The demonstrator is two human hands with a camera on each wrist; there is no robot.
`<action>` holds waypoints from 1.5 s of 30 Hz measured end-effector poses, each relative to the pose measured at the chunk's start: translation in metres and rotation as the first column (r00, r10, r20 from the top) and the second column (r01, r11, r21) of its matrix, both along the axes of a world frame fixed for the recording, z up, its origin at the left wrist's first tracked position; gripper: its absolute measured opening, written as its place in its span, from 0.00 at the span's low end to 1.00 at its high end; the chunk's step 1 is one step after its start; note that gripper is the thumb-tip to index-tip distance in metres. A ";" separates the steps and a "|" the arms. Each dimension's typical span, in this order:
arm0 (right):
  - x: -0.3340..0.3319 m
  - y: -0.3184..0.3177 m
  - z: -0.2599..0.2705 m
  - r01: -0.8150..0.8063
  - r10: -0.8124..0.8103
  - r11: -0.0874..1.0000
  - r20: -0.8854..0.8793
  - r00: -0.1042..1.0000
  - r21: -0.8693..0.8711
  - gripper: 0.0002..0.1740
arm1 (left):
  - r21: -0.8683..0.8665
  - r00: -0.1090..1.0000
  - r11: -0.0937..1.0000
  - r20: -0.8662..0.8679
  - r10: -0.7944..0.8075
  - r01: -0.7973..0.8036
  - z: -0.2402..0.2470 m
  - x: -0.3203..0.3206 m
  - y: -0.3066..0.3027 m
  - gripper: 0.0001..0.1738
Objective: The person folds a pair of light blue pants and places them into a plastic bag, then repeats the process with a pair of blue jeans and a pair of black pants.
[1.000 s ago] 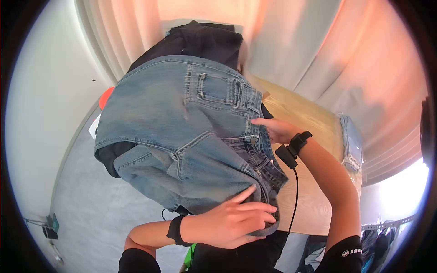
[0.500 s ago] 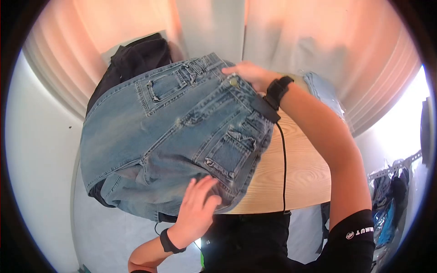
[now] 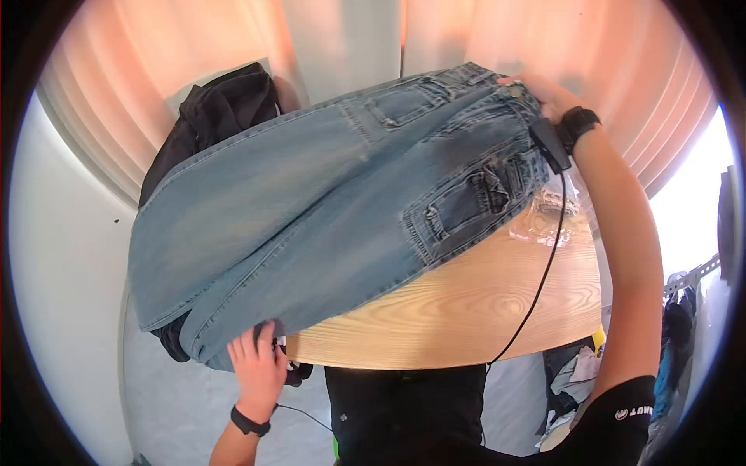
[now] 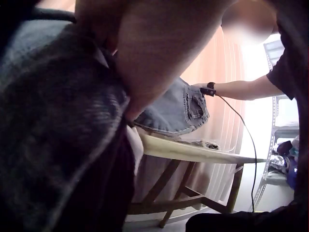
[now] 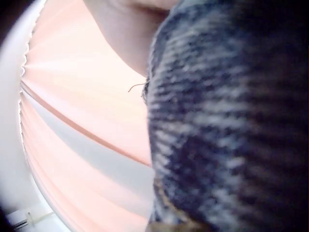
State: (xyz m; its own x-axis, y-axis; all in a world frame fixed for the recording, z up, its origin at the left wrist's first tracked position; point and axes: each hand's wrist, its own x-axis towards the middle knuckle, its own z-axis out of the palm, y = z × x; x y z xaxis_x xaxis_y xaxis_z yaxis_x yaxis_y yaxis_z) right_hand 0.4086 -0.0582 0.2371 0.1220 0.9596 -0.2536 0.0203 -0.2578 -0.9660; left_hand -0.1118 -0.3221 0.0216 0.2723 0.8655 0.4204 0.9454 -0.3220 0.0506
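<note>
Blue jeans (image 3: 311, 202) lie stretched diagonally over the table, waistband at the upper right, legs toward the lower left. At the waistband beside the button, my right hand (image 3: 544, 97) grips the denim, thumb on top and the other fingers hidden beneath. My left hand (image 3: 258, 369) is at the lower edge of a leg near the table's front left, fingertips on the denim; whether they pinch it is unclear. The left wrist view shows the pocket end of the jeans (image 4: 169, 108) held up over the tabletop. Denim (image 5: 198, 121) fills much of the right wrist view.
Dark clothing (image 3: 225, 109) is piled behind the jeans at the left. On the wooden table (image 3: 466, 311), a plastic-wrapped item (image 3: 552, 210) lies at the right. A black cable (image 3: 536, 295) hangs from the right wrist. Curtains (image 3: 350, 39) stand behind, and clothes (image 3: 674, 334) are at the far right.
My right hand has carried the waistband up and to the right, straightening the jeans. My left hand has moved from near the waist down-left to the leg's lower edge.
</note>
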 end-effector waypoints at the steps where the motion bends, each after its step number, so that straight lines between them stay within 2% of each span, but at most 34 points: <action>1: 0.007 -0.008 0.001 0.010 -0.010 1.000 -0.009 1.000 -0.026 0.12 | 0.018 1.000 1.000 -0.004 0.008 -0.008 0.001 -0.006 0.000 0.31; 3: 0.029 -0.027 0.005 0.033 -0.035 0.997 -0.030 0.999 -0.068 0.12 | 0.061 1.000 0.998 -0.015 0.020 -0.020 0.008 -0.015 0.000 0.33; 6: 0.050 -0.036 -0.003 0.135 -0.135 0.991 0.015 0.991 0.015 0.11 | 0.116 1.000 0.993 0.019 0.008 -0.010 0.001 -0.049 0.029 0.33; 8: 0.062 -0.031 -0.008 0.179 -0.179 0.984 0.047 0.983 0.009 0.11 | 0.136 0.999 0.990 0.042 0.016 -0.022 0.003 -0.059 0.052 0.35; 12: 0.094 -0.025 -0.016 0.262 -0.255 0.965 0.160 0.954 -0.023 0.11 | 0.079 0.995 0.996 0.092 -0.049 0.042 -0.001 -0.071 0.086 0.37; 15: 0.121 -0.044 -0.021 0.389 -0.387 0.921 0.124 0.914 0.011 0.10 | 0.043 0.979 0.985 0.115 -0.168 0.164 0.013 -0.063 0.093 0.36; 17: 0.176 -0.054 -0.037 0.322 -0.319 0.947 0.195 0.928 0.013 0.14 | -0.066 0.972 0.977 0.130 -0.195 0.205 0.023 -0.064 0.094 0.35; 19: 0.218 -0.076 -0.069 0.462 -0.438 0.886 0.397 0.806 0.040 0.14 | -0.183 0.969 0.956 0.135 -0.209 0.231 0.027 -0.040 0.085 0.34; 20: 0.249 -0.085 -0.090 0.450 -0.397 0.890 0.614 0.682 0.076 0.16 | -0.237 0.967 0.940 0.137 -0.216 0.244 0.031 -0.040 0.080 0.34; 21: 0.284 -0.096 -0.117 0.433 -0.343 0.895 0.790 0.509 0.109 0.17 | -0.290 0.964 0.921 0.139 -0.226 0.258 0.035 -0.030 0.071 0.33; 23: 0.303 -0.126 -0.166 0.463 -0.261 0.875 0.942 0.211 0.139 0.21 | -0.396 0.962 0.876 0.110 -0.251 0.274 0.042 -0.015 0.054 0.32; 25: 0.311 -0.151 -0.209 0.452 -0.260 0.881 0.943 0.209 0.143 0.23 | -0.509 0.957 0.816 0.062 -0.282 0.274 0.045 -0.013 0.039 0.33; 27: 0.325 -0.161 -0.256 0.462 -0.403 0.842 0.894 0.195 0.278 0.24 | -0.483 0.956 0.835 0.020 -0.292 0.265 0.045 -0.016 0.033 0.28; 28: 0.324 -0.170 -0.264 0.433 -0.368 0.864 0.909 0.194 0.257 0.31 | -0.478 0.963 0.846 -0.001 -0.270 0.237 0.047 -0.017 0.031 0.26; 31: 0.299 -0.205 -0.267 0.503 -0.349 0.855 0.860 0.373 0.129 0.39 | -0.444 0.984 0.885 -0.032 -0.173 0.141 0.049 -0.028 0.024 0.23; 33: 0.203 -0.230 -0.202 0.548 -0.195 0.809 0.785 0.589 -0.210 0.44 | -0.389 0.996 0.919 -0.030 -0.084 0.066 0.045 -0.040 0.022 0.23; 35: 0.185 -0.259 -0.195 0.533 -0.086 0.766 0.764 0.639 -0.360 0.46 | -0.304 1.000 0.953 -0.005 0.012 -0.013 0.038 -0.053 0.020 0.24; 36: 0.179 -0.275 -0.193 0.499 -0.067 0.765 0.720 0.691 -0.407 0.47 | -0.185 1.000 0.983 0.012 0.019 -0.016 0.039 -0.052 0.020 0.22; 38: 0.190 -0.306 -0.206 0.385 -0.001 0.788 0.625 0.780 -0.480 0.48 | 0.000 0.989 0.989 0.021 0.147 -0.147 0.027 -0.066 0.015 0.21; 39: 0.219 -0.330 -0.241 0.345 -0.102 0.875 0.568 0.817 -0.339 0.47 | 0.094 0.977 0.972 0.034 0.212 -0.214 0.022 -0.075 0.011 0.20; 41: 0.184 -0.341 -0.222 0.477 -0.210 0.808 0.588 0.781 -0.346 0.46 | 0.115 0.951 0.946 0.113 0.289 -0.302 0.013 -0.093 0.008 0.21; 43: 0.173 -0.353 -0.227 0.533 -0.363 0.798 0.482 0.798 -0.281 0.40 | 0.104 0.910 0.912 0.179 0.374 -0.396 0.009 -0.100 0.007 0.21; 44: 0.176 -0.361 -0.236 0.549 -0.417 0.793 0.421 0.806 -0.264 0.38 | -0.050 0.826 0.876 0.313 0.469 -0.479 0.012 -0.097 0.007 0.20; 45: 0.179 -0.364 -0.240 0.564 -0.467 0.788 0.357 0.809 -0.248 0.36 | -0.081 0.795 0.901 0.441 0.417 -0.427 0.009 -0.100 0.008 0.19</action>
State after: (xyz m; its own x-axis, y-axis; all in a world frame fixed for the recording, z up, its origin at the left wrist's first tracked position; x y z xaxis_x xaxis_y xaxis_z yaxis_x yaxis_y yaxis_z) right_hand 0.5871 -0.4217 -0.0033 0.6818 0.5972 -0.4225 0.0307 -0.6004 -0.7991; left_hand -0.2117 -0.3136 0.0306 -0.3344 0.8409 0.4256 0.8672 0.0978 0.4882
